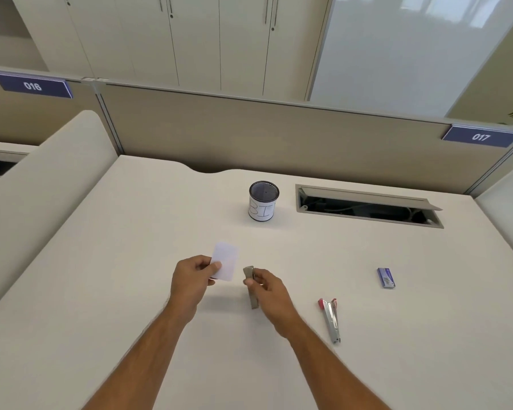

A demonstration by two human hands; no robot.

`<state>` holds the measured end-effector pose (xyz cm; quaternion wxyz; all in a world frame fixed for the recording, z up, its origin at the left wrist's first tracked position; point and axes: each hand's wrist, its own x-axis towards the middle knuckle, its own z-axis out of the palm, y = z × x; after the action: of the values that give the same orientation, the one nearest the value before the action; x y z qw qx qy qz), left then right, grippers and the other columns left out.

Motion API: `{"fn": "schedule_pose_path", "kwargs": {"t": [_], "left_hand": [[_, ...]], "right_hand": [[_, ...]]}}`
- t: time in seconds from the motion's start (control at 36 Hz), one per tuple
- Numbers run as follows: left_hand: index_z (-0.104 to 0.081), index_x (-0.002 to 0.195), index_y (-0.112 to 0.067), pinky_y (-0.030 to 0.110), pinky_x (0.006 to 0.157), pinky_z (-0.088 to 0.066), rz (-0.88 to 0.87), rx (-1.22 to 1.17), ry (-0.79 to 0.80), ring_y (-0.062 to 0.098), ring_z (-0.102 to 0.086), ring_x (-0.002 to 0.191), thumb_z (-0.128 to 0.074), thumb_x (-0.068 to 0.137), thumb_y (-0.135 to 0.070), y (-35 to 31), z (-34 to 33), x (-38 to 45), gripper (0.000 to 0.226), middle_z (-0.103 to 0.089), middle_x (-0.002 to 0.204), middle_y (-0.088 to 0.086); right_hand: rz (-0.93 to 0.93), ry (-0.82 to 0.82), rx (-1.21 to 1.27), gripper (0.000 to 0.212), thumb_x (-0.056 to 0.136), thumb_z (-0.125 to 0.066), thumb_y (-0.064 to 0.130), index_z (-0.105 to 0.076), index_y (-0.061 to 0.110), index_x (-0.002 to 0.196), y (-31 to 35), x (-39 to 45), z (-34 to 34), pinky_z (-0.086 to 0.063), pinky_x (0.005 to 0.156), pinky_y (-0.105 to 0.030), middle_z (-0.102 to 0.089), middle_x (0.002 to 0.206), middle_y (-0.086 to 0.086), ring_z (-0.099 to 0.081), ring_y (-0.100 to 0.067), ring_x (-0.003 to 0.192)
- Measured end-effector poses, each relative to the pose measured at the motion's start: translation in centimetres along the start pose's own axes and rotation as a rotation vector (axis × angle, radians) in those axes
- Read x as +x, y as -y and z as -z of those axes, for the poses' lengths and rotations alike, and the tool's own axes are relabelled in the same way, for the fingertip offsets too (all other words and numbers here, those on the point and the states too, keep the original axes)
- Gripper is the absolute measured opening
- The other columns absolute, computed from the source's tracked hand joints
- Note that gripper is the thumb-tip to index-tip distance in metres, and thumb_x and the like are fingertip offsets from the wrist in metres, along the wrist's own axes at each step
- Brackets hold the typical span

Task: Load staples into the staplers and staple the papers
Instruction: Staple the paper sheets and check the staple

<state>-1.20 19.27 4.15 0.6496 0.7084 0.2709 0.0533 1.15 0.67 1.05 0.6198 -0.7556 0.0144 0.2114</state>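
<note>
My left hand (191, 281) pinches a small white stack of papers (227, 260) by its lower left edge, lifted above the desk. Just to its right, my right hand (268, 290) grips a grey metal stapler (251, 287) held upright, nose toward the papers. A second stapler (330, 319) with red ends lies flat on the desk at the right, opened out. A small blue box of staples (386, 278) rests farther right.
A black mesh cup (263, 201) with a white paper label stands at the back of the cream desk (131, 261). An open cable tray slot (367, 207) lies to its right. Beige partitions close the desk behind and on both sides.
</note>
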Motion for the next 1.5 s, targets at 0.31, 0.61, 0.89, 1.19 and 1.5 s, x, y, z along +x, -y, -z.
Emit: {"fn": "schedule_pose_path", "kwargs": {"t": [0.31,0.61,0.89,1.19,1.5], "left_hand": [[-0.076,0.082,-0.004,0.033,0.069,-0.054,-0.019,0.062,0.100,0.018,-0.062,0.071,-0.073,0.090,-0.010,-0.2,-2.1,0.3,0.010,-0.075,0.087,0.018],[-0.079,0.083,-0.009,0.029,0.064,-0.051,-0.040,0.094,0.182,0.013,-0.062,0.063,-0.073,0.089,-0.010,-0.9,-3.9,-0.7,0.009,-0.077,0.078,0.009],[-0.081,0.085,-0.014,0.029,0.066,-0.053,-0.046,0.050,0.203,0.015,-0.064,0.068,-0.072,0.090,-0.008,-1.1,-4.5,-1.0,0.012,-0.078,0.079,0.004],[-0.077,0.092,-0.005,0.037,0.081,-0.058,0.043,-0.069,0.337,0.021,-0.072,0.086,-0.073,0.091,-0.038,-1.2,-5.1,-1.0,0.033,-0.077,0.094,0.015],[-0.074,0.076,0.000,0.032,0.065,-0.052,0.008,0.042,0.247,0.020,-0.065,0.066,-0.078,0.088,-0.025,-1.4,-5.9,-0.6,0.028,-0.070,0.067,0.006]], "right_hand": [[0.001,0.168,0.188,0.024,0.103,-0.058,0.024,-0.072,0.015,0.121,1.4,-0.1,2.3,-0.058,0.081,-0.035,-0.073,0.107,-0.004,-0.064,-0.011,0.093],[-0.022,0.149,0.224,0.045,0.094,-0.068,0.036,-0.065,-0.008,0.102,1.8,0.6,2.9,-0.052,0.075,-0.031,-0.062,0.089,-0.005,-0.056,-0.015,0.084],[-0.029,0.075,0.191,0.041,0.097,-0.067,0.026,-0.062,-0.014,0.092,2.1,0.7,3.2,-0.046,0.063,-0.027,-0.058,0.077,-0.010,-0.048,-0.017,0.067],[0.001,0.055,0.145,0.043,0.091,-0.071,0.036,-0.065,-0.006,0.084,2.7,0.3,3.0,-0.043,0.059,-0.024,-0.059,0.070,-0.005,-0.048,-0.013,0.060],[-0.002,-0.032,0.042,0.028,0.097,-0.066,0.028,-0.061,0.009,0.077,2.3,0.3,2.9,-0.042,0.057,-0.023,-0.058,0.071,-0.004,-0.046,-0.016,0.062]]}}
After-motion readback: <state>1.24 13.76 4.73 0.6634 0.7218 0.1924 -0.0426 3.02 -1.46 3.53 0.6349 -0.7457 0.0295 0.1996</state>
